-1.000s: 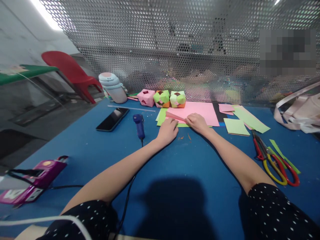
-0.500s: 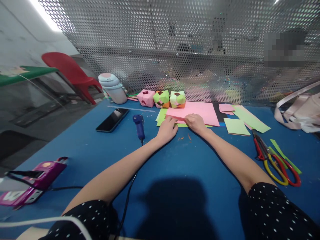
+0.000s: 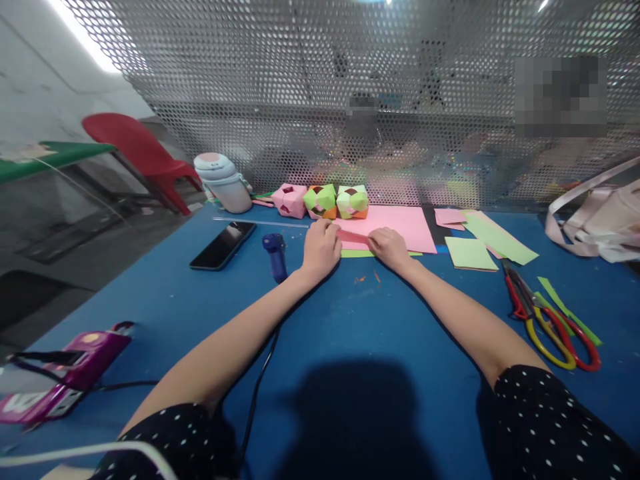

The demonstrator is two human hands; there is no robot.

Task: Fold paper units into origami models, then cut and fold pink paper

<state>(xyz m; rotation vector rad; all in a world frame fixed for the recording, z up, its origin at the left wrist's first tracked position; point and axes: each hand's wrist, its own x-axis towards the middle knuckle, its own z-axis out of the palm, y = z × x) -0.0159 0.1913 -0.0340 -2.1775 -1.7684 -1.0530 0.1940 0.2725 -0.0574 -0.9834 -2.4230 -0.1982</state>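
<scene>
A pink sheet of paper (image 3: 407, 230) lies at the back of the blue table, its near edge turned up in a narrow fold between my hands. My left hand (image 3: 321, 250) has its fingers curled over the left end of that fold. At the other end, my right hand (image 3: 390, 248) is closed on the folded edge, knuckles up. Green paper (image 3: 356, 253) peeks out underneath. Just behind the sheet stand a pink paper cube (image 3: 290, 201), a green-and-orange paper cube (image 3: 321, 201) and a pale green one (image 3: 353, 201).
Left of my hands are a blue glue gun (image 3: 275, 257), a phone (image 3: 223, 245) and a cup (image 3: 223, 182). A purple power strip (image 3: 80, 373) sits at the left edge. Scissors (image 3: 547, 320) and green paper squares (image 3: 471, 253) lie right. Perforated metal panel (image 3: 310, 80) rises behind.
My left hand has moved left and slightly up along the fold, uncovering more of it. My right hand stays at about the same place.
</scene>
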